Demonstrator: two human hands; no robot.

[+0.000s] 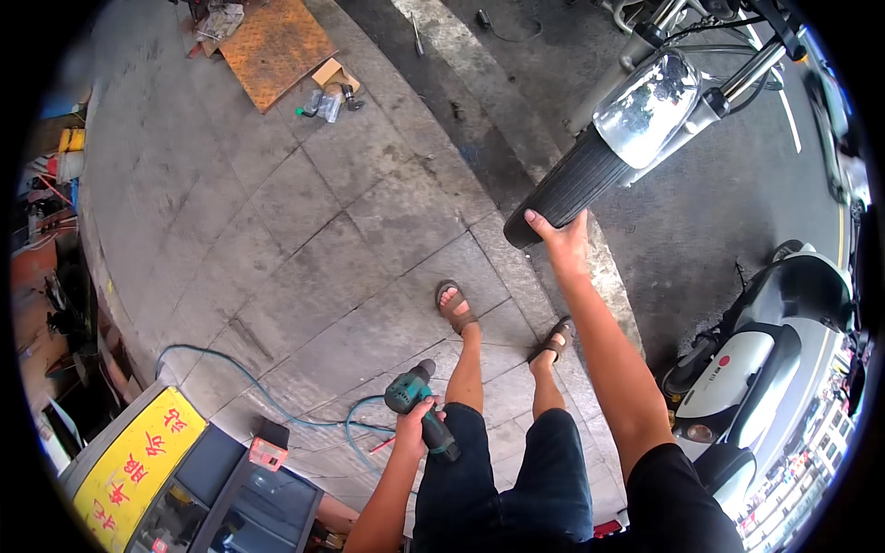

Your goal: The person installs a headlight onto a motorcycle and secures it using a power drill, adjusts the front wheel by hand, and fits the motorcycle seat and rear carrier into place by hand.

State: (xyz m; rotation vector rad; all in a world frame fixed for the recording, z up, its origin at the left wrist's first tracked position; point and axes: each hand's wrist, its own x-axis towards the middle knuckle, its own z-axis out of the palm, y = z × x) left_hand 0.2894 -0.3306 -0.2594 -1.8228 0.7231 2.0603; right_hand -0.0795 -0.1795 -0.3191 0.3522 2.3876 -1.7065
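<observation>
My left hand (414,429) is wrapped around the handle of a green and black cordless impact wrench (406,394). The tool's dark nose points up and to the right, away from my body, beside my left thigh. With my arm stretched forward, my right hand (564,241) grips the lower end of a motorcycle's front tire (573,184). My thumb lies on the tread; the other fingers are mostly hidden behind the tire. A shiny chrome fender (648,106) covers the upper part of the wheel, between the fork legs (737,83).
A teal hose (267,396) snakes over the paving near my feet. Left stand a yellow sign (138,470) and a dark cabinet (263,507). A parked white scooter (737,369) is at right. Bottles (323,103) lie beside a rusty board (277,51). A screwdriver (418,37) lies farther off.
</observation>
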